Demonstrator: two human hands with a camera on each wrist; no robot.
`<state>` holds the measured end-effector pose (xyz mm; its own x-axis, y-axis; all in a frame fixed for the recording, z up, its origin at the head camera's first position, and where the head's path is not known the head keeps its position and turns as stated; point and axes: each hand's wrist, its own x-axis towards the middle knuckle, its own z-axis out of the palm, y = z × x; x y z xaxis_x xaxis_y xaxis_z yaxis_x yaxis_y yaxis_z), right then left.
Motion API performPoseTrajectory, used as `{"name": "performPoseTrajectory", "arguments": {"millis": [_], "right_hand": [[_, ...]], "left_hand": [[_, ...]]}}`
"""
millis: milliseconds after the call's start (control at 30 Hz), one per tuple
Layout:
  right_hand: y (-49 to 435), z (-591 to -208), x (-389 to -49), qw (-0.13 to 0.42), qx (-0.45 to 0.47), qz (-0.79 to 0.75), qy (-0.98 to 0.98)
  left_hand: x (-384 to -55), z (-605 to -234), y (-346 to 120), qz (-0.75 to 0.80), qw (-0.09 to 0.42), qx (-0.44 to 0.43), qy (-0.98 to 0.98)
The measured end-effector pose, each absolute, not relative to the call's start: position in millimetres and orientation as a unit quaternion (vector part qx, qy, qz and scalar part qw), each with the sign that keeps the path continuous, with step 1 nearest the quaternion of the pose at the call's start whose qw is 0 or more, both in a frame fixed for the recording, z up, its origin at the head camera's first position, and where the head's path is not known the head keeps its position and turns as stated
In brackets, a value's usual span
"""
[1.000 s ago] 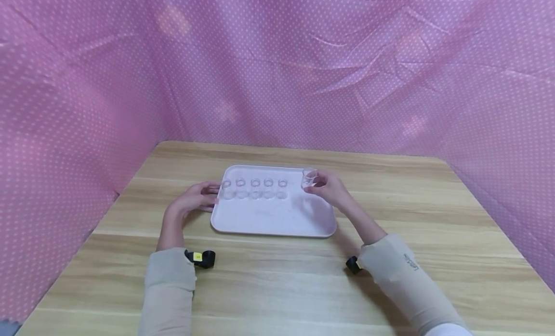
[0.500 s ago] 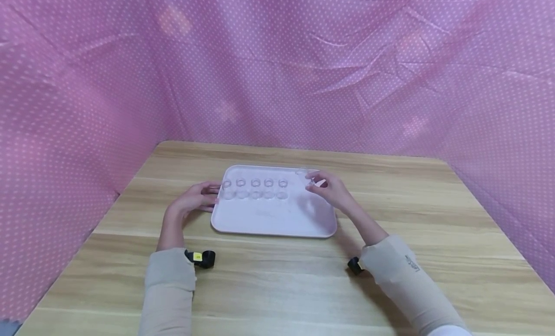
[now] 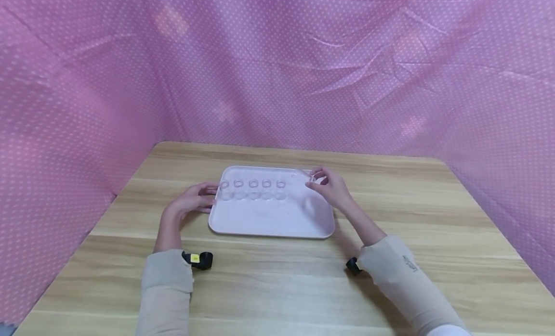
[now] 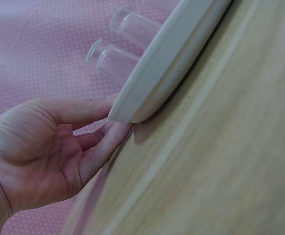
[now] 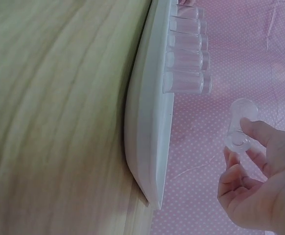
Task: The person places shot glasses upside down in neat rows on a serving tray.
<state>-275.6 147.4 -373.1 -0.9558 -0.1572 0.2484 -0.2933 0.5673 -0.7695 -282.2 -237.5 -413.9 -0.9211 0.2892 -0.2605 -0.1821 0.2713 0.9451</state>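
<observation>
My right hand [image 3: 331,187] pinches a small clear glass [image 3: 304,174] between thumb and fingertips over the far right part of a white tray [image 3: 269,219]. The glass lies tilted; in the right wrist view its wider round end [image 5: 245,106] sits beyond the thumb. Against the left end of the tray, my left hand [image 3: 188,201] grips the rim; the left wrist view has its thumb [image 4: 83,108] at the edge and other fingers [image 4: 108,142] under it. Several clear glasses [image 3: 253,189] stand lined up across the tray's left and middle.
The tray lies on a wooden table [image 3: 269,288]. A pink dotted cloth [image 3: 277,76] hangs round the back and sides. A black wrist camera [image 3: 203,260] sticks out from the left sleeve, another black camera [image 3: 353,266] from the right.
The glass in my right hand has tipped from upright to a slant. The right hand has shifted only slightly. My left hand stays at the tray's rim.
</observation>
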Motion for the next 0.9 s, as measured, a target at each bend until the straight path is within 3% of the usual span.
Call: {"name": "performPoseTrajectory", "arguments": {"millis": [367,900], "right_hand": [[143,-373,-279,0.102,0.166,0.435,-0.879],[122,-375,-294,0.057,0.196,0.351,-0.914]], "left_hand": [[-282,-414,-239,0.607,0.199,0.047,0.768],[-284,-411,-239,0.604,0.202,0.05,0.769]]}}
